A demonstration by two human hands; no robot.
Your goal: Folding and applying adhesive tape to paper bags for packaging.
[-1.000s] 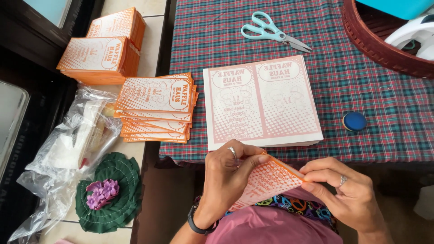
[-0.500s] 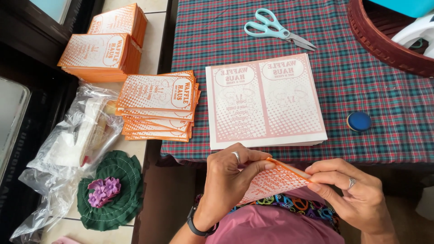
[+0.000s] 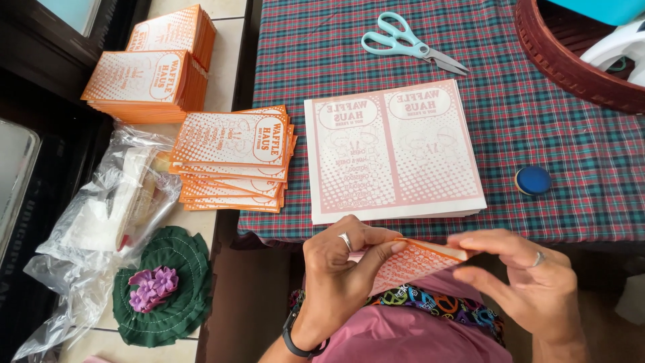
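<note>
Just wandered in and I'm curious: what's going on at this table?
A person is folding an orange printed paper sheet over their lap, left hand pinching one end, right hand the other. A stack of flat unfolded sheets lies on the plaid tablecloth, with folded orange piles beside it and scissors farther back.

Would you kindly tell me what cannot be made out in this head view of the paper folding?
- Orange printed sheet: its near part is hidden behind the left hand and right hand, so the grip underneath is unclear.
- Brown basket: cut off by the top and right edges; contents mostly unseen.
- Clear plastic bags: crumpled film blurs what is inside.
- Stack of flat sheets: how many sheets cannot be told.
</note>
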